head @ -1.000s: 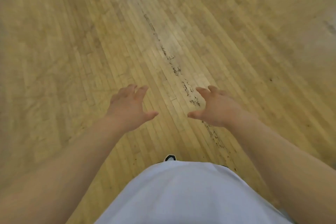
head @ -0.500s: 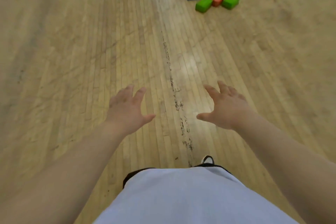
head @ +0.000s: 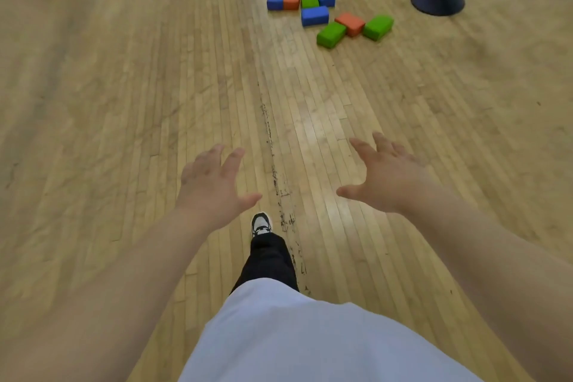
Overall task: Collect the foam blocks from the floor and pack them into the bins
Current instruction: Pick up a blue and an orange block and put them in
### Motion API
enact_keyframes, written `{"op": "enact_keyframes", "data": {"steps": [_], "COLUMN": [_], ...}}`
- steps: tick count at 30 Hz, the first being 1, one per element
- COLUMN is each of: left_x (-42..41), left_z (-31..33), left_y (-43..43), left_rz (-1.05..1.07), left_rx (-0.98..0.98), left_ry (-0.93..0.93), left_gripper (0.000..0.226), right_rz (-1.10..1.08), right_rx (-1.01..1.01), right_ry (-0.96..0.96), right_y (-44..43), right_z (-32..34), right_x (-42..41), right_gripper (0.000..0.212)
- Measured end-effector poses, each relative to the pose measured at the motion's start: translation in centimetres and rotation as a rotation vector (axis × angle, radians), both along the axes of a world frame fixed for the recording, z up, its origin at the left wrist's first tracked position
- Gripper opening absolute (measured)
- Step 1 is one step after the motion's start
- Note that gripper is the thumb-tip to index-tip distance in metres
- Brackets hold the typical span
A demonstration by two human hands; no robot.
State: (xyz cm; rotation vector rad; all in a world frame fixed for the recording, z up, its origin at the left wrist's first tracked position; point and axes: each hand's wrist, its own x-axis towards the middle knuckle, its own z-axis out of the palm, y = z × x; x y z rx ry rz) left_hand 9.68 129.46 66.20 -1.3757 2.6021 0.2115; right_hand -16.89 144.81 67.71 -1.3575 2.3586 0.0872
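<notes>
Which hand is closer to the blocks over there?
Probably the right hand: the blocks lie ahead and off to the right, on its side. The left hand is farther. Both are open and empty.

Scuffed, faintly glossy wooden floor (head: 155,102); matt foam blocks (head: 314,15).
</notes>
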Motion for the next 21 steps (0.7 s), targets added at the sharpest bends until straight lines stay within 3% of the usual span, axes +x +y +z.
{"op": "enact_keyframes", "data": {"steps": [7,14,21], "left_x": [-6.7,-12.2,-19.7], "left_z": [-2.9,-0.9,-0.7], "left_y": [-14.8,-30.7,-42.4], "left_rz": [-0.028,-0.083,-0.118], "left_rx": [0.035,0.071,0.058], "left_ry": [0.017,-0.006,-0.028], "left_gripper": [0.099,0.098,0.098], "right_rz": [-0.058,-0.101,-0.124], "right_rx": [0.015,-0.007,0.002], "right_ry": [-0.016,-0.045,-0.056], "right_y": [-14.1,-30.3,-41.0], "right_z": [-2.3,-1.3,-1.2], "right_x": [-5.8,-10.0,-17.6], "right_gripper": [0.109,0.109,0.109]}}
